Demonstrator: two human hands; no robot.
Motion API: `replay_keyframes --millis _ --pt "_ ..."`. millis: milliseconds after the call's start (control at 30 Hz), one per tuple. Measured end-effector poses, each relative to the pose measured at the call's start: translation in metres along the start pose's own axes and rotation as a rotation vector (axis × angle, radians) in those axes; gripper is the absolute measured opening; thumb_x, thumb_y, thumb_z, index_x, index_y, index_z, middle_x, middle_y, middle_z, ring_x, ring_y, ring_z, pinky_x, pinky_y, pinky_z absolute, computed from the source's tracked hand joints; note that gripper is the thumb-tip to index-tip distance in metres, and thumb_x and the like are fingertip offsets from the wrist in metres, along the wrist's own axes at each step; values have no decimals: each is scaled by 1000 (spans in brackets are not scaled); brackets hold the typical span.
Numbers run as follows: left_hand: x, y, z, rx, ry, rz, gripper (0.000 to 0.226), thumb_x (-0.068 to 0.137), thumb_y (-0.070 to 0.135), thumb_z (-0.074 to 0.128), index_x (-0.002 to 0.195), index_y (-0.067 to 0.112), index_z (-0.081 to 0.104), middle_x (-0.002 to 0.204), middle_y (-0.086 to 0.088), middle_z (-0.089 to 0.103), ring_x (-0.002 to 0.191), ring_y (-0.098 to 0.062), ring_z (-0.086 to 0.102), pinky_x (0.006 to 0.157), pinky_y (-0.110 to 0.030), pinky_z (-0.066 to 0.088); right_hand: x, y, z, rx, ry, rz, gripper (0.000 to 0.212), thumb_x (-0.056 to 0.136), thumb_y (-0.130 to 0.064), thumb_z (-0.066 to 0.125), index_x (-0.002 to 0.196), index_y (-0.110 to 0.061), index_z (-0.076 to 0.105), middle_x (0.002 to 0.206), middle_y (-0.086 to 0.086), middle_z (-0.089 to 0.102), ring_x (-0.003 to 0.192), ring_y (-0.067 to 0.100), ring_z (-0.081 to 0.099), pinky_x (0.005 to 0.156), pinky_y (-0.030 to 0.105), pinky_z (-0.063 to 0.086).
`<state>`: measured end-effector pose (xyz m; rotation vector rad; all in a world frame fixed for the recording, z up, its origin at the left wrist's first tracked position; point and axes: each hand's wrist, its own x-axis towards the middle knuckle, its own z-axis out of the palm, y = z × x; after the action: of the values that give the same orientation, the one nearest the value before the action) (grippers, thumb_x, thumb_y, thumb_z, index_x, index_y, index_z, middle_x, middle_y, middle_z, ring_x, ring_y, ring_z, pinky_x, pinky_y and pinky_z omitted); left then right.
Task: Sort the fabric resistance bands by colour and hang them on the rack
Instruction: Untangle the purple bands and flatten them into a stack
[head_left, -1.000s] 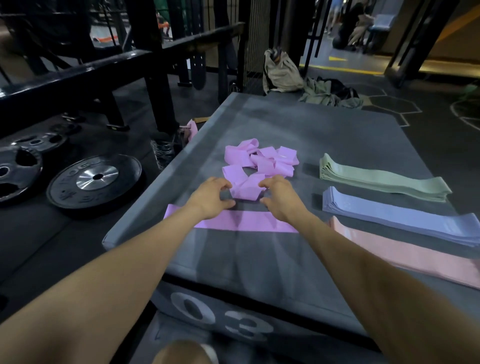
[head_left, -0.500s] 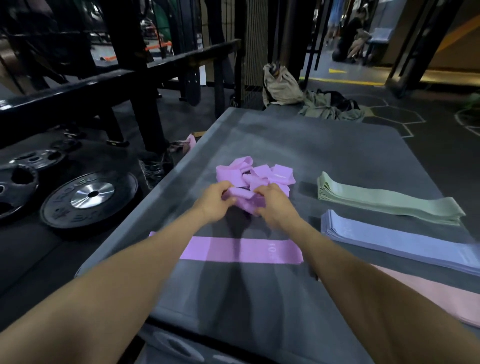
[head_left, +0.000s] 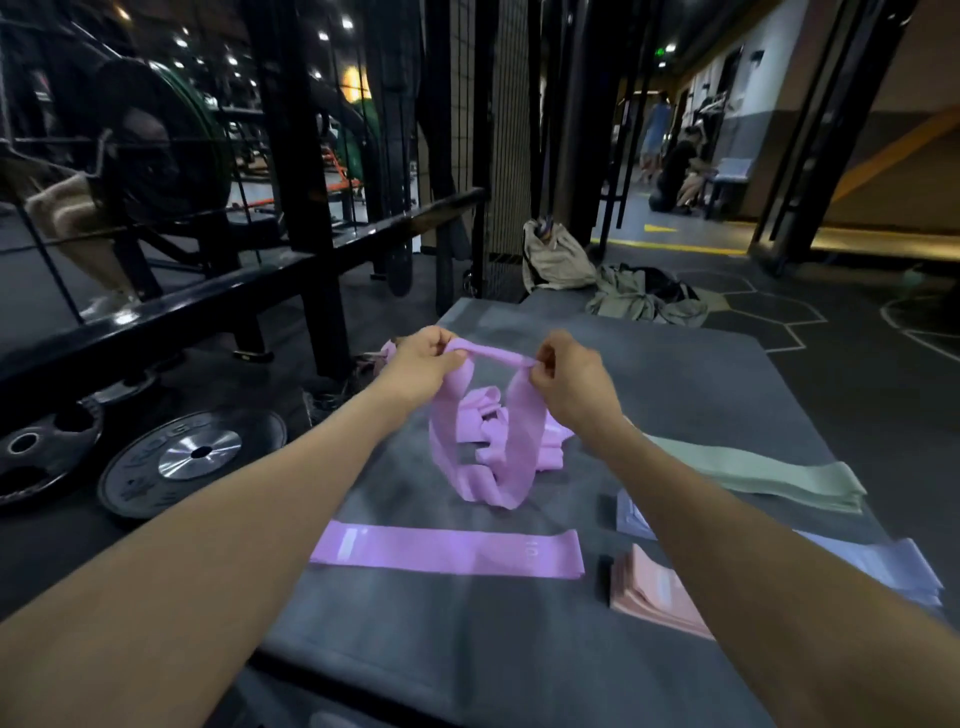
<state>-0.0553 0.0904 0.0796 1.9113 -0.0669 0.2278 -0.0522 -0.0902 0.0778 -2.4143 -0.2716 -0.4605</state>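
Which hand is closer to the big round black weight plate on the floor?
Left. The left hand holds the lifted purple fabric band on the side toward the big round black weight plate; the right hand holds the band's other end, farther away.

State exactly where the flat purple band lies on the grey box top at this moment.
In the head view, the flat purple band lies near the grey box top's front edge, below the lifted purple band, left of the pink stack.

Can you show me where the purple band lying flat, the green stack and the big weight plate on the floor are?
flat purple band (head_left: 447, 552): head view, middle of its strip.
green stack (head_left: 769, 475): head view, top band.
weight plate (head_left: 199, 453): head view, silver hub.
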Motion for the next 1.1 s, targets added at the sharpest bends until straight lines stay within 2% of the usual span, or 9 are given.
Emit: replay_keyframes --millis 133,267,367,533,633,800,867,967,1100 --pt "-12 30 -9 -182 23 -30 21 88 3 50 73 17 52 71 -2 54 65 -13 47 61 -23 36 -5 -5 -19 -96 17 -50 13 86 -6 49 99 -4 49 93 18 60 82 37 54 61 33 36" --pt "-25 50 -23 -405 81 -32 13 77 8 49 65 13 47 63 -4 43 57 -16 38 54 -28 28 -11 -4 -36 -56 105 -2 17 84 -2 49 99 -2 56 97 18 64 91 37 56 67 36 42" --pt "-35 56 -29 -377 37 -45 16 79 7 47 63 12 45 55 -4 41 51 -17 35 48 -26 27 -17 -13 -43 28 123 -17 19 83 -2 51 97 -3 63 97 15 67 94 34 58 76 36 48" --pt "-51 67 -23 -344 -115 -127 22 87 5 44 68 13 51 45 5 46 46 -11 38 40 -19 31 -27 -41 -33 168 -163 -153 30 82 2 56 110 -4 63 106 11 68 89 18 60 82 25 46" --pt "-61 77 -22 -342 -158 -140 22 89 9 46 67 12 51 43 4 47 43 -11 38 42 -20 29 -36 -57 -32 339 -340 -216 37 82 8 57 118 -1 56 106 8 65 89 11 56 75 13 46" --pt "-69 81 -32 -405 -132 -130 28 91 12 48 63 12 53 42 4 45 37 -7 37 38 -18 28 -48 -54 -34 490 -526 -125 9 87 6 55 94 8 58 80 4 55 75 12 49 75 27 45" --pt "-69 77 -38 -451 -113 -142 26 90 13 49 65 11 54 44 3 44 39 -8 37 37 -17 28 -54 -49 -36 477 -573 -98 10 89 1 56 80 -2 59 75 1 53 72 12 46 73 24 41" --pt "-71 72 -42 -458 -116 -168 23 90 12 48 68 11 53 46 1 43 41 -10 35 36 -17 27 -63 -48 -38 589 -578 -8 13 93 -1 51 88 -10 59 80 1 58 75 11 52 71 19 42" --pt "-80 78 -34 -391 -156 -183 22 90 12 50 68 11 54 48 2 44 38 -7 34 37 -16 26 -65 -60 -39 713 -609 142 14 98 -11 45 95 -10 58 84 2 61 75 14 54 70 25 44"
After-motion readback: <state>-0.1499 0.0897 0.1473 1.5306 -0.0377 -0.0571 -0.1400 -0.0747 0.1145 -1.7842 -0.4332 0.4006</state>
